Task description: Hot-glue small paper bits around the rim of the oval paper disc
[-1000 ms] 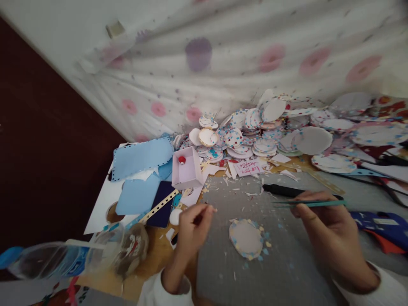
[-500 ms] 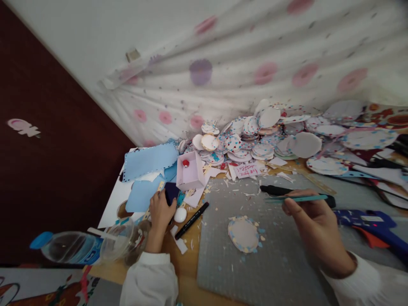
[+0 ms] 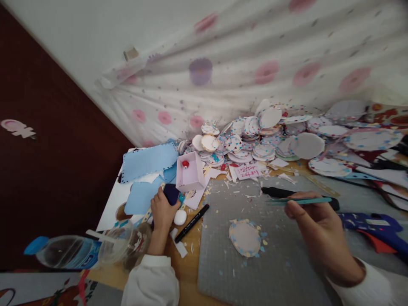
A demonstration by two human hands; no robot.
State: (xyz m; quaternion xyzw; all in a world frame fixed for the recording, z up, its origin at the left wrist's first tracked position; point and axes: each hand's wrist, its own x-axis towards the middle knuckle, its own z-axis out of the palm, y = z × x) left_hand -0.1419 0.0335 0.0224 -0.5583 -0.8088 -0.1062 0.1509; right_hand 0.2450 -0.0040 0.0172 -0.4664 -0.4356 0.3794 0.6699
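Observation:
My left hand (image 3: 163, 212) is closed on a dark navy, flat-topped object (image 3: 172, 193); the fingers hide part of it and I cannot make out its kind. Beside this hand lie a small white rounded object (image 3: 180, 217) and a black marker (image 3: 191, 223). My right hand (image 3: 321, 231) pinches teal tweezers (image 3: 306, 200), tips pointing left, above the grey cutting mat (image 3: 255, 276). On the mat rests a white paper disc (image 3: 245, 239) edged with pale blue and cream bits. Behind the tweezers lies a black pen-shaped tool (image 3: 277, 191).
White decorated paper discs (image 3: 263, 151) are heaped along the curtain. A pink box (image 3: 190, 180) holds a small red item. Blue card (image 3: 149, 161) lies at the left, near a water bottle (image 3: 66, 251) and clear cups (image 3: 116, 242). A blue-handled tool (image 3: 376, 223) sits at the right.
The view has shifted slightly. My left hand stays on the navy object with its fingers a little moved; my right hand still holds the tweezers over the mat.

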